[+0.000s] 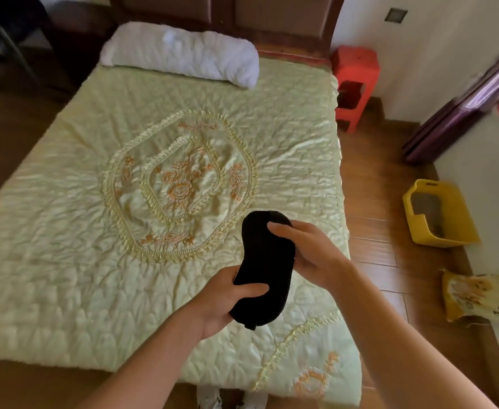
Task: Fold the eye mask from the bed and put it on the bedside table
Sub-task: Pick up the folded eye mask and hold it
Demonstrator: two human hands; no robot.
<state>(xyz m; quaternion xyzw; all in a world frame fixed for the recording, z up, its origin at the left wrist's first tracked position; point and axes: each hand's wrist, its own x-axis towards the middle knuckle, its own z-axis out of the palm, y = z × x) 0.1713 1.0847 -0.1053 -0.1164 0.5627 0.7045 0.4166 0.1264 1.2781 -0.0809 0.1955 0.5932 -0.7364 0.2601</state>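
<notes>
A black eye mask (pixel 264 261) is held spread out lengthwise above the right front part of the bed (pixel 94 216), which has a pale green quilted cover. My left hand (pixel 227 299) grips the mask's near end, thumb on top. My right hand (pixel 307 249) holds its far end, thumb across the top of the mask. A red plastic stool (pixel 356 81) stands by the bed's head on the right, serving as the bedside table.
A white pillow (pixel 183 53) lies at the head of the bed. On the wooden floor to the right are a yellow bin (pixel 440 214) and a yellow printed bag (pixel 472 296). A dark purple folded panel (pixel 463 107) leans against the right wall.
</notes>
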